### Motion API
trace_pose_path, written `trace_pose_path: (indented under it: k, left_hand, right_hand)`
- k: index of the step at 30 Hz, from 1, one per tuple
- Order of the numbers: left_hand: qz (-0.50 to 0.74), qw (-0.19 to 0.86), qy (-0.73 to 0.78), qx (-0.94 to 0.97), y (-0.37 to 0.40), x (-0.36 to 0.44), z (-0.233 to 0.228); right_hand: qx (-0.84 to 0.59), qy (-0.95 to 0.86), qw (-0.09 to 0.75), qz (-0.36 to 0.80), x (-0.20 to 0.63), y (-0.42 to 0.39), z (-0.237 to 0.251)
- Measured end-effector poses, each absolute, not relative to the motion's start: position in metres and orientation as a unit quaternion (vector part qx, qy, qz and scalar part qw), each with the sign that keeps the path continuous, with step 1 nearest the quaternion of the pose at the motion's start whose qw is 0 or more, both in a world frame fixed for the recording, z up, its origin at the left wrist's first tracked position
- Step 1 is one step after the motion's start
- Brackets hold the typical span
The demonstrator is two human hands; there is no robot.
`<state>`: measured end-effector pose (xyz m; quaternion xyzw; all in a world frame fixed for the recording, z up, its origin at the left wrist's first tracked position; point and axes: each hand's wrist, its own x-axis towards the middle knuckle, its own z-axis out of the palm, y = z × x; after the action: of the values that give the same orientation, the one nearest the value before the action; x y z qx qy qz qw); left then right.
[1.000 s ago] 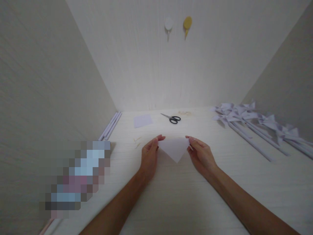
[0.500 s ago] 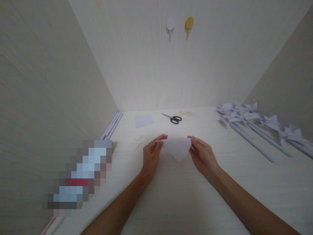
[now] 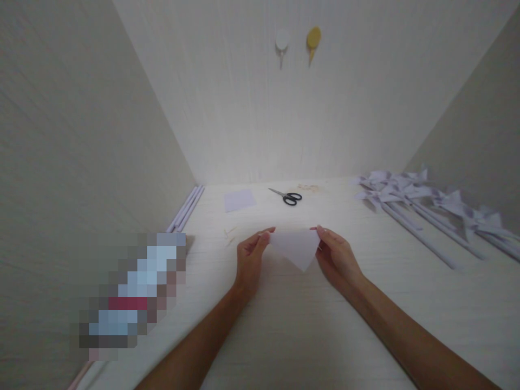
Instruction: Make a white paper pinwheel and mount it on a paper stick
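Left hand: the left hand [image 3: 249,261] pinches one upper corner of the white paper [image 3: 296,246] between thumb and fingers; its thumb now sits slightly further inward than a second ago.
Right hand: the right hand [image 3: 338,255] grips the opposite upper corner in a similar pinch, its place nearly the same.
White paper: it spans the gap between both hands, above the bench [image 3: 284,341]; whether its edge touches the surface I cannot tell.
Paper's outline: the lower point, centred a second ago, now leans toward the right hand, and the shape looks less even.
Fold: the outline suggests a diagonal fold, though layers are too faint to confirm.
What it means: the shift reads as adjusting the sheet's corners, with the shaping probably unfinished.
Spare sheet: the flat sheet [image 3: 239,200] lies unmoved beyond the left hand.
Scissors: the scissors [image 3: 285,195] rest beside it, untouched throughout.
Sticks: the paper rods [image 3: 187,208] stay along the left wall.
Pinwheels: the paper pinwheels [image 3: 385,194] remain grouped on the right.
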<state>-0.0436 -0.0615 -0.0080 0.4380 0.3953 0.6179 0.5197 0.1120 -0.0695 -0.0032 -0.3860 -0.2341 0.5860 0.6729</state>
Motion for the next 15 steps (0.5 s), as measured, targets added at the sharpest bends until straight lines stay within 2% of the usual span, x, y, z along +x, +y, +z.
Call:
trace_pose_path:
  k: [15]
  left_hand:
    - [0.609, 0.609, 0.350, 0.368, -0.0611, -0.0396, -0.0032]
  right_hand:
    - [-0.398, -0.218, 0.625, 0.635, 0.1105, -0.0687, -0.0047]
